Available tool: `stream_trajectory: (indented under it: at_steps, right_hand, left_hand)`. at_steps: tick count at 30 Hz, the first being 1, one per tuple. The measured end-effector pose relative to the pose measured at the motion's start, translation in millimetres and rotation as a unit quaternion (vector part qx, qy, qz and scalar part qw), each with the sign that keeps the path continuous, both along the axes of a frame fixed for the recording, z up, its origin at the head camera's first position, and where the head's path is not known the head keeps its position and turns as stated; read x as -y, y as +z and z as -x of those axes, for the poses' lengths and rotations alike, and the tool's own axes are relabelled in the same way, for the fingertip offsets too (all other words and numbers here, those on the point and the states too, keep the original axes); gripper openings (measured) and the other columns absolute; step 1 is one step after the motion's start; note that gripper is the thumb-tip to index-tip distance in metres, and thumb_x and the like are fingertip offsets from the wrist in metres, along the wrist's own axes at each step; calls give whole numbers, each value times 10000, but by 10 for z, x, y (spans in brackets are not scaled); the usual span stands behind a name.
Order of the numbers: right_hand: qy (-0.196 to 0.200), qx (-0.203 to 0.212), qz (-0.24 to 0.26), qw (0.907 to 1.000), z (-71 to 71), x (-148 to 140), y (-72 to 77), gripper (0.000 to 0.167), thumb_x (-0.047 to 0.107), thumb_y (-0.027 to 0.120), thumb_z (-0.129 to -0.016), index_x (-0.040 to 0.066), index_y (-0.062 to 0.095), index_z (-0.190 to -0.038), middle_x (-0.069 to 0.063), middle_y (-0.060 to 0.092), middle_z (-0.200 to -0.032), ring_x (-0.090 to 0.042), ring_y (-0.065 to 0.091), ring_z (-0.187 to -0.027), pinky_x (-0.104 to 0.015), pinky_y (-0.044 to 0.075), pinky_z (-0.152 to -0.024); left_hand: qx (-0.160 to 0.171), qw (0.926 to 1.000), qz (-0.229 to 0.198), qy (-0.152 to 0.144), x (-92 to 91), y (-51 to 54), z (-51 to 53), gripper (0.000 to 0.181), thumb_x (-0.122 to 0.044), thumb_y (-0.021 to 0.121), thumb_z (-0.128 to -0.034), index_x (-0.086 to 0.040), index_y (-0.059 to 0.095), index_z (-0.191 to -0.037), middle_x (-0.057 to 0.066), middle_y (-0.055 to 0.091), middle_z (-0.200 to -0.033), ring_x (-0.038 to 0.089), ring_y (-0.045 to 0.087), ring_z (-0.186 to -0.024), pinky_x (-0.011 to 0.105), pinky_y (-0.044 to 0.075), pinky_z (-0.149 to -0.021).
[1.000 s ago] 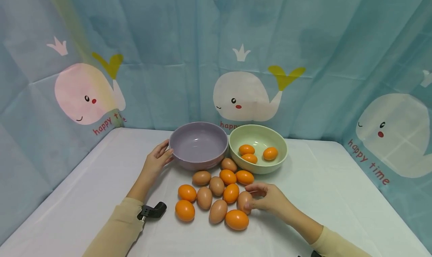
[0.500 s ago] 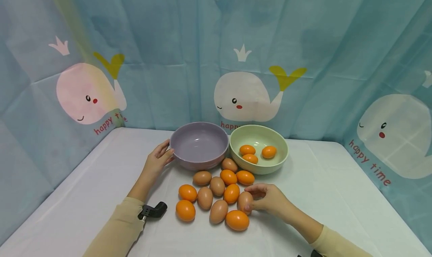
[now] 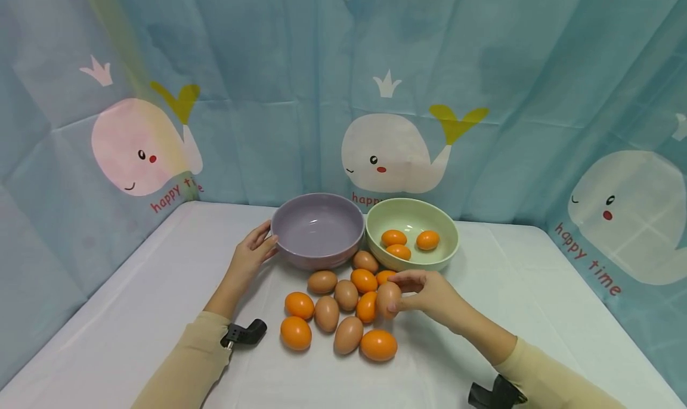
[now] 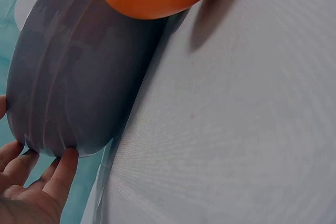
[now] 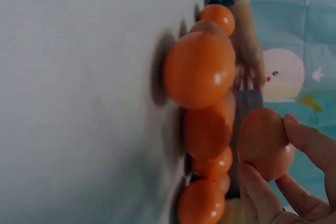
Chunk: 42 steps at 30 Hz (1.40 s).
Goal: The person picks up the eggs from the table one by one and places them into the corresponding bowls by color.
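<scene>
Head view: the right grip (image 3: 429,294) pinches a brown egg (image 3: 387,300).

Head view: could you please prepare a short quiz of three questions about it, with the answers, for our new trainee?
1. What does the right hand hold between its fingertips?
2. True or false: the left hand touches the outside of the purple bowl.
3. How many orange eggs are visible inside the green bowl? A) two B) three C) five

Key:
1. A brown egg.
2. True.
3. B.
</scene>
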State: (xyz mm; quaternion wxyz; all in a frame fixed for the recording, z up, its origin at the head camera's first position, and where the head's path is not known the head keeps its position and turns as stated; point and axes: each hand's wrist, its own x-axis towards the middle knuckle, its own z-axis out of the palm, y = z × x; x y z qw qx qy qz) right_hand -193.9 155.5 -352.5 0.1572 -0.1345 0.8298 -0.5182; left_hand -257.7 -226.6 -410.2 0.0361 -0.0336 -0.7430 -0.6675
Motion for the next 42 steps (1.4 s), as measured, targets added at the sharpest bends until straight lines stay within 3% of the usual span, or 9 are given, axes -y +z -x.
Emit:
stream_trajectory:
  at_steps: [6,14,30,37,42]
  right_hand:
    - [29,-119,47,9999,135,99,169,557,225,834,-808,12,642,-1285,-127,707,-1204,-183,654,-1065,-302,606,-903]
    - [-142,-292,-306,9990,352,283,262,547,306,855,-783,104,680,-1261,-62,716,-1193,-170,647,-1080,-318,590,-946]
    - [-394,-56,131,9991,638,810,382,505,243,862,-768,145,699,-1235,-35,737,-1149,-169,663,-1062,-360,538,-1040]
    - [-314,-268,281,9988,798,1067,413,465,161,850,-771,108,714,-1212,-69,737,-1157,-170,670,-1019,-295,608,-896]
    - [-308,-328,326,9985,957,1207,353,448,137,840,-781,89,716,-1209,-84,739,-1143,-172,676,-991,-289,628,-854]
  left_hand:
    - [-6,10000,25,13,-7,9,-4,672,-290,549,-1031,-67,235,-1581,85,204,-1664,291,379,-1459,260,486,-1053]
    - [-43,10000,-17,26,-16,4,5,659,-268,545,-1034,-52,240,-1577,96,207,-1661,309,378,-1454,120,525,-960]
    - [-29,10000,-10,38,-3,4,4,657,-265,545,-1034,-48,243,-1576,104,211,-1659,315,357,-1464,137,528,-975]
    - [-79,10000,-20,51,7,-1,4,659,-261,547,-1033,-34,243,-1572,126,205,-1658,337,355,-1463,157,527,-988]
    - [-40,10000,43,29,3,13,3,661,-265,550,-1032,-45,244,-1574,109,204,-1661,306,370,-1459,270,500,-1059]
